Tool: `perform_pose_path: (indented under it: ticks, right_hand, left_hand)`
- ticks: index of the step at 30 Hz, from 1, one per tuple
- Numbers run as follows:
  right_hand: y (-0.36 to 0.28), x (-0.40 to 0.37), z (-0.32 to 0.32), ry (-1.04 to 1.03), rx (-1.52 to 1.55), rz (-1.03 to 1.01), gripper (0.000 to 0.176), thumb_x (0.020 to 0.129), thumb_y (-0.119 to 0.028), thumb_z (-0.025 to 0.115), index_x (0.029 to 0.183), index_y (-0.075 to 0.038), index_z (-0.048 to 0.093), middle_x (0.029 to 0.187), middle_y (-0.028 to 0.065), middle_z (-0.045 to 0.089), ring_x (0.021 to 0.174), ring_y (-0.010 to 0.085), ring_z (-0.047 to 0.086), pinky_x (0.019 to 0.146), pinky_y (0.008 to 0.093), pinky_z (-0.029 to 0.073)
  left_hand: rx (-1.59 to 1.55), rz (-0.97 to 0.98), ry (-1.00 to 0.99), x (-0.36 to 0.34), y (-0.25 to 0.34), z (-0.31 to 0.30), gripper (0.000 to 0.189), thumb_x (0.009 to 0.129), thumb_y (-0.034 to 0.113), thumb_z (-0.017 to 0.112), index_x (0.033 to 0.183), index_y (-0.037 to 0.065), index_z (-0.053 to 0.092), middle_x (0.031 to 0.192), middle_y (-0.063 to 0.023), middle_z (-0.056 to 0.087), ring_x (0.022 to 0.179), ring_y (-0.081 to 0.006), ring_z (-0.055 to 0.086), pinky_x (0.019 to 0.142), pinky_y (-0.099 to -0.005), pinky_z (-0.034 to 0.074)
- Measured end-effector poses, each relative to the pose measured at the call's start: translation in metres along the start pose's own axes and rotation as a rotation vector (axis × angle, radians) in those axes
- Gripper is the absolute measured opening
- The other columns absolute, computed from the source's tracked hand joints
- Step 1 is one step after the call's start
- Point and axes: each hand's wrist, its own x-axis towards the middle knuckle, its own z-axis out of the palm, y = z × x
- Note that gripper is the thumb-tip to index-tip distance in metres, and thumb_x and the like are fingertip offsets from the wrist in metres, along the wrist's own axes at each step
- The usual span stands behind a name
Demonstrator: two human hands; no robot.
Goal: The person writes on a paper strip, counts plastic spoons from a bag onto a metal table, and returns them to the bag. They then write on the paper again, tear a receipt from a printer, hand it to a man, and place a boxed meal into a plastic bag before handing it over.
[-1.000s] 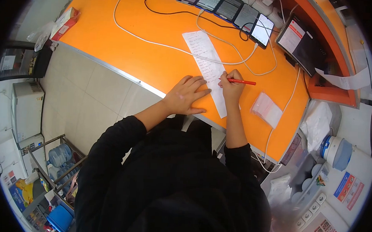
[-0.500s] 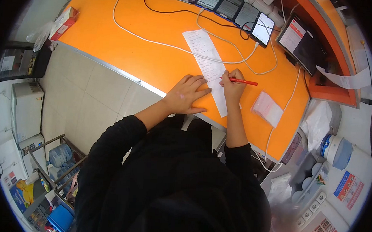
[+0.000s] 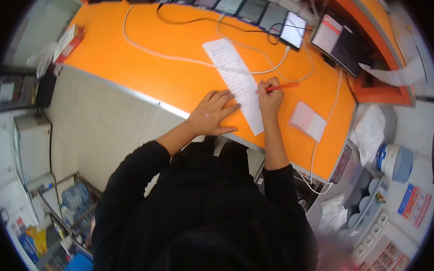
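- Surroundings: smooth orange counter (image 3: 147, 69) with metal-edged front; white cable (image 3: 172, 56) looped across it and over the upper part of the paper slip (image 3: 232, 71); row of dark phones (image 3: 223, 0) along the far edge, one lit; small clear bag (image 3: 307, 121) just beside the right hand (image 3: 269, 98).
- Slip: long, narrow, white, flat on the counter between both hands, lower end at the front edge.
- Flat, open left hand (image 3: 210, 115), holding nothing, fingers spread, fingertips at the slip's left edge.
- Right hand closed round a thin red pen (image 3: 282, 86), tip on the slip.
- Hard to make out: handwriting illegible; overall blur; phone row cut off at the top.
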Motion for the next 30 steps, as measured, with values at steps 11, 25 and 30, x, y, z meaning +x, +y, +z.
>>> perform_pose_path:
  ticks: [11, 25, 30]
  right_hand:
    - [-0.077, -0.074, -0.161, 0.133, -0.535, 0.104, 0.033, 0.081, -0.028, 0.066, 0.111, -0.013, 0.061, 0.103, 0.0124, 0.062, 0.092, 0.0314, 0.062, 0.08, 0.0408, 0.05]
    - [-0.053, -0.363, -0.558, 0.809, -0.423, 0.598, 0.028, 0.083, -0.029, 0.068, 0.085, -0.001, 0.069, 0.069, 0.0101, 0.063, 0.068, 0.0167, 0.057, 0.065, 0.0306, 0.045]
    - [-0.155, -0.287, -0.563, 0.241, -1.105, 0.118, 0.019, 0.079, -0.026, 0.07, 0.084, -0.008, 0.066, 0.071, 0.0158, 0.062, 0.071, 0.0252, 0.064, 0.065, 0.0368, 0.048]
  left_hand:
    - [0.091, 0.099, -0.024, 0.0, 0.009, 0.014, 0.064, 0.074, 0.04, 0.075, 0.126, 0.008, 0.055, 0.13, -0.0228, 0.046, 0.119, -0.0397, 0.042, 0.098, -0.0493, 0.034]
    - [-0.614, 0.319, 0.044, 0.166, 0.244, 0.103, 0.055, 0.079, 0.025, 0.07, 0.122, -0.002, 0.049, 0.123, -0.0177, 0.05, 0.117, -0.0341, 0.045, 0.101, -0.0431, 0.034]
    - [-0.74, 0.93, -0.093, 0.242, 0.461, 0.099, 0.059, 0.07, 0.016, 0.077, 0.123, 0.005, 0.053, 0.124, -0.0161, 0.055, 0.117, -0.0334, 0.05, 0.102, -0.0417, 0.034]
